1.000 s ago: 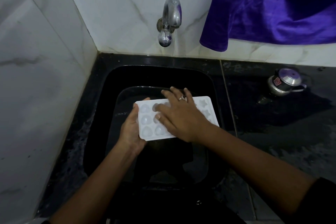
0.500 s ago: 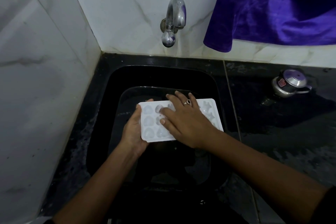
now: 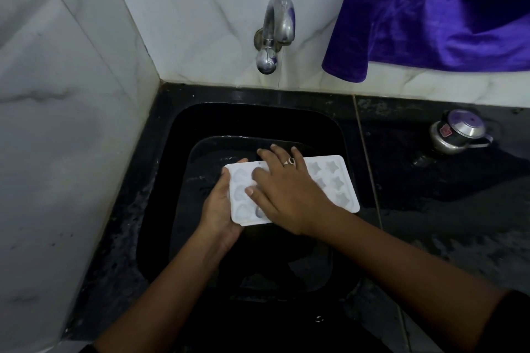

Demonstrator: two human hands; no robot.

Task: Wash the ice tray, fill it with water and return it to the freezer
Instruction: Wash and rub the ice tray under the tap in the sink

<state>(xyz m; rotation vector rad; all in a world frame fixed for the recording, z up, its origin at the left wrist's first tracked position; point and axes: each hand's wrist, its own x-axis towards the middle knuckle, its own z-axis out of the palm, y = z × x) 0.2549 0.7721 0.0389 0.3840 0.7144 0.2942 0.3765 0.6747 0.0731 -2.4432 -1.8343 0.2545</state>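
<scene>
Ice tray [image 3: 334,180] juts rightward from left hand [image 3: 218,209] grip (right hand [image 3: 286,195] seemingly atop).

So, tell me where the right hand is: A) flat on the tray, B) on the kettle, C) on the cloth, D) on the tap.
A: the right hand lies with fingers spread across the tray, which the left hand grips by its end.
</scene>
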